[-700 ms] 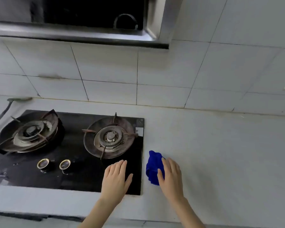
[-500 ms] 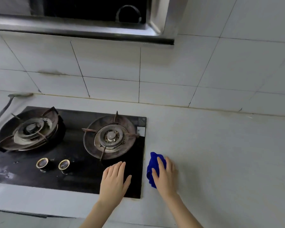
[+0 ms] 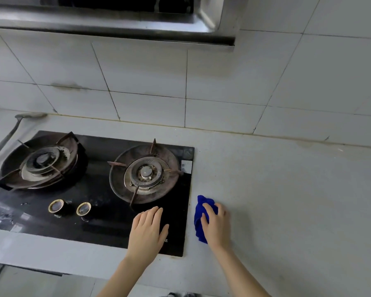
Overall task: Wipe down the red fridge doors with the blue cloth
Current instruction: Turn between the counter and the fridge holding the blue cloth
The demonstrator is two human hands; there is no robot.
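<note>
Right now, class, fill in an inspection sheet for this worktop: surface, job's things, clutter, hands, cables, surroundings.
Surface: pale worktop, marked along the wall joint.
Job's things: cloth bunched on the worktop right of the hob; fridge not in view.
Clutter: utensil lying at the far left.
Hands: right hand grips the cloth, fingers curled; left hand flat on the hob.
Cables: nothing seen.
Surroundings: tiled wall, hood above.
</note>
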